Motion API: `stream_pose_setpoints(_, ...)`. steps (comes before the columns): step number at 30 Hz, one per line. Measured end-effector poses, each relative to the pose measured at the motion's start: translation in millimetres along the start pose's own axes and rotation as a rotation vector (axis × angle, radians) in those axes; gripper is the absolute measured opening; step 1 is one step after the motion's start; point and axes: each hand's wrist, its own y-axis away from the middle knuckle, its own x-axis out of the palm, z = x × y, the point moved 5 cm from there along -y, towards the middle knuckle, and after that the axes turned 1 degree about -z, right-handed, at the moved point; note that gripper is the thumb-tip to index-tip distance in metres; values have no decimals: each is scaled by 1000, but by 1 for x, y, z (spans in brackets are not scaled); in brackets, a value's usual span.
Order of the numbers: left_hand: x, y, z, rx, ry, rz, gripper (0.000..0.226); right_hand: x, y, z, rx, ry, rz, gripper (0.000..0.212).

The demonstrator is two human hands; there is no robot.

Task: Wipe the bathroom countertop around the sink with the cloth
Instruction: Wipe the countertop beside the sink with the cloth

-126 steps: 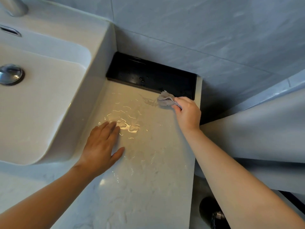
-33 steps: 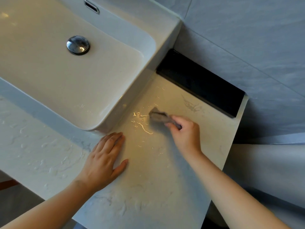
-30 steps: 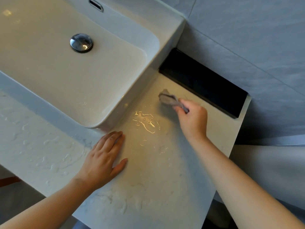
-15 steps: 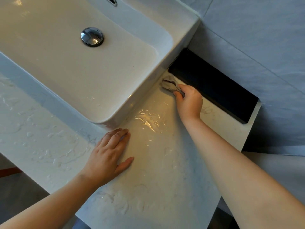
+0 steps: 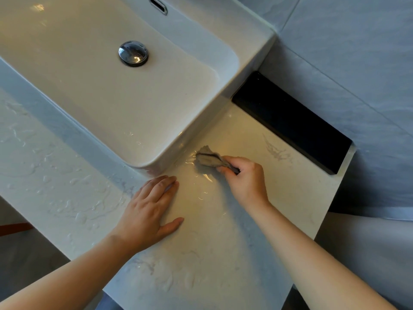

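Glossy white sink (image 5: 156,121), chrome drain (image 5: 133,53), marble-look countertop (image 5: 223,253) (wet), seemingly fabric cloth (image 5: 207,158)

The near end of the cloth (image 5: 207,158) is hidden inside the right grip (image 5: 243,182), and its free end is slightly blurred. The sink (image 5: 223,25) runs off the top and left edges, the counter (image 5: 223,242) off the left and bottom.

Wall (image 5: 357,63): grey-blue tiles, thin grout lines, beyond the right hand (image 5: 247,183). Black recess (image 5: 290,121) at its foot. Warm yellow light by that hand.
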Motion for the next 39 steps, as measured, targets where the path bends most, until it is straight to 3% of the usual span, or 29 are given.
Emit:
stream_pose_setpoints(5,1,0,1,7,4,-9,76,-35,-56,4,-40,151,-236,13)
stream_pose_setpoints(9,0,-1,0,16,-10,-26,75,-18,-103,-15,-27,222,-250,19)
stream_pose_setpoints(15,1,1,-1,17,-21,-22,75,3,-97,-15,-13,242,-355,16)
stream_pose_setpoints(19,1,1,0,18,-9,-12,75,8,-88,-8,-60,287,-308,5)
stream_pose_setpoints(33,-15,21,10,-3,51,6,69,39,-23,21,-173,247,-191,4)
stream_pose_setpoints(39,-21,46,32,-31,-29,28,66,59,16,31,-223,206,-77,16)
